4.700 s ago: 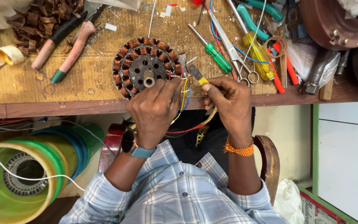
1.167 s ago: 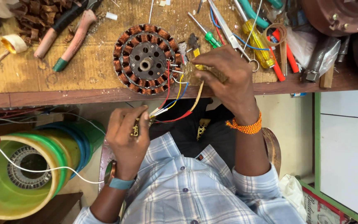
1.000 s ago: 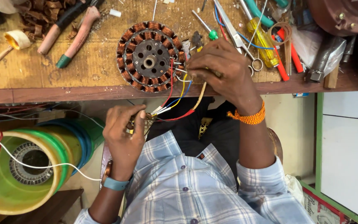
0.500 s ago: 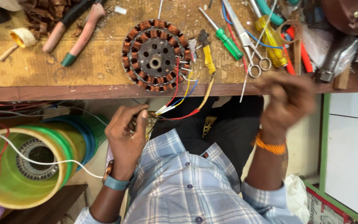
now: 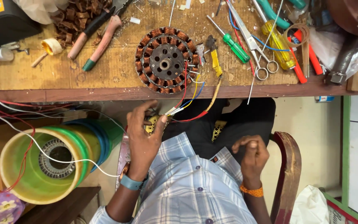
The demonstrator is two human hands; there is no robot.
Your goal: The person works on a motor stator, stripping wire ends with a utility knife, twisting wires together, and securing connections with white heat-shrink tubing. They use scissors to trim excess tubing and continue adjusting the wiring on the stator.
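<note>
A round motor stator with copper windings [image 5: 164, 60] lies flat on the wooden bench [image 5: 63, 79] near its front edge. Red, yellow and blue lead wires [image 5: 189, 97] run from it down over the edge. My left hand [image 5: 143, 139] is below the bench, pinching the ends of those wires together with a small yellowish piece. My right hand [image 5: 251, 155] is down over my lap, fingers curled closed, with nothing visible in it. A small yellow-handled tool [image 5: 214, 58] rests beside the stator.
Screwdrivers [image 5: 233, 43], scissors [image 5: 251, 43] and pliers [image 5: 98, 33] lie scattered on the bench, with a heap of brown scraps [image 5: 77, 14] at the back. A stack of yellow and green buckets [image 5: 48, 166] holding another stator stands at the left. A chair back [image 5: 289, 174] curves at the right.
My right hand left the stator and the bench and dropped down to my lap. My left hand stayed below the bench edge holding the wire ends.
</note>
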